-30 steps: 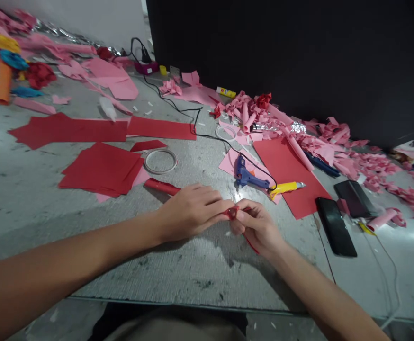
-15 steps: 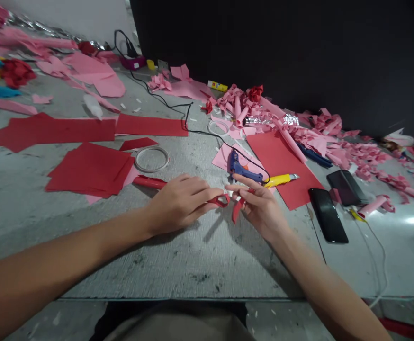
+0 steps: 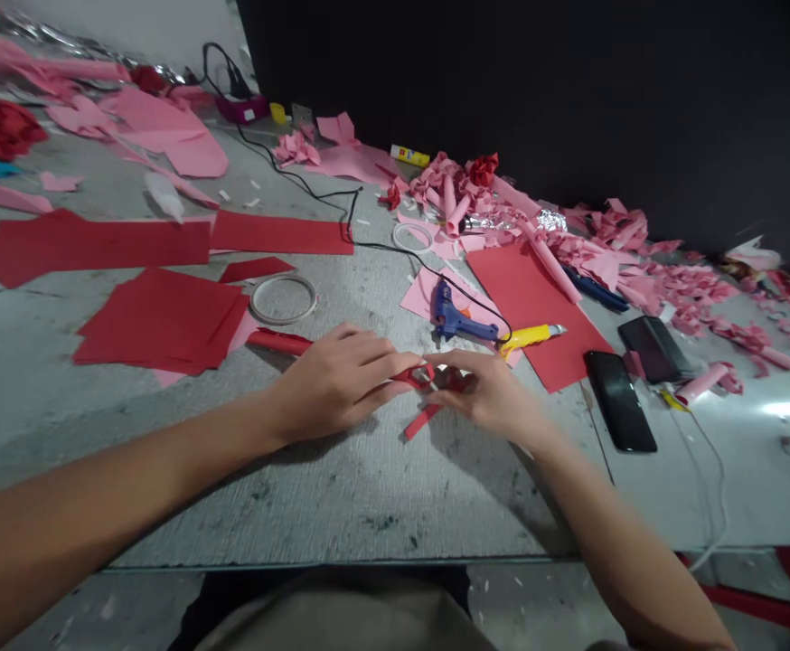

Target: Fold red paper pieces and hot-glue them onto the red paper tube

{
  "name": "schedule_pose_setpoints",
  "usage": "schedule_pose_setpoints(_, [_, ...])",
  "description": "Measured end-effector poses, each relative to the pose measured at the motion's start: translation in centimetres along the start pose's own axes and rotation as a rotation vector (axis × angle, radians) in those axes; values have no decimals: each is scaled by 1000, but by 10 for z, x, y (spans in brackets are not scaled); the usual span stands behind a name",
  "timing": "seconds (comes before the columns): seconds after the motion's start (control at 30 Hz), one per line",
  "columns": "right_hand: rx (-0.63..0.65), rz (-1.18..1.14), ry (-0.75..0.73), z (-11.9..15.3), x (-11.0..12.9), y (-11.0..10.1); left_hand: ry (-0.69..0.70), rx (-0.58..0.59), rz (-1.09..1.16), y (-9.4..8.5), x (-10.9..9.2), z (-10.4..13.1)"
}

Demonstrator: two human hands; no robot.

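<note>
My left hand (image 3: 341, 380) is closed round a red paper roll (image 3: 278, 342), whose far end sticks out to the left and whose open end shows past my fingertips. Thumb and fingers of my right hand (image 3: 490, 393) pinch red paper right beside that open end. A narrow red strip (image 3: 422, 422) hangs down to the left below my right fingertips. Just beyond my right hand lie a blue glue gun (image 3: 459, 316) and a yellow cutter (image 3: 527, 338).
Stacked red squares (image 3: 161, 321) and a tape ring (image 3: 283, 299) lie to the left. A red sheet (image 3: 537, 307) is behind the cutter, a black phone (image 3: 621, 402) to the right. Crumpled pink paper (image 3: 612, 244) lines the black wall, and a black cord (image 3: 300, 183) crosses the table.
My right fingers, spread before, have closed in a pinch near the roll's end. The red strip now points down to the left. The view has shifted slightly.
</note>
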State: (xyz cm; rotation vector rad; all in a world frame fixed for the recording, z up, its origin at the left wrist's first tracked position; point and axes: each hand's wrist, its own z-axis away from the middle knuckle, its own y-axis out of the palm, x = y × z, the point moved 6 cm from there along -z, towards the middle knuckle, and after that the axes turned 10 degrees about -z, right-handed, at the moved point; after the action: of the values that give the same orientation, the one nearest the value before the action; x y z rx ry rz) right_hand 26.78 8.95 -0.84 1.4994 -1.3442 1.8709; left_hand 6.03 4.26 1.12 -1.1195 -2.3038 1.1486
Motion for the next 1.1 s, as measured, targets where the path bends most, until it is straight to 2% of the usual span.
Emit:
schedule_pose_setpoints(0.13, [206,89,-59,1,12,3,9,16,-7,1,0,0])
schedule_pose_setpoints(0.27, [310,249,-145,6,15,9,0,26,-3,2,0,-1])
schedule_pose_setpoints(0.37, [364,281,-149,10,14,16,-6,46,-13,3,1,0])
schedule_pose_setpoints(0.47, [328,200,-96,11,14,16,16,57,-27,3,0,1])
schedule_pose_setpoints(0.6, [158,-164,150,5,4,5,57,34,-54,1,-3,0])
schedule_pose_setpoints(0.67, [113,-304,221,4,0,1,60,28,-56,0,-3,0])
schedule_pose_setpoints(0.87, [196,-408,223,3,-1,0,53,31,-40,-1,-3,0])
schedule_pose_setpoints(1.1, [307,-503,214,8,1,12,162,40,-3,2,-9,1])
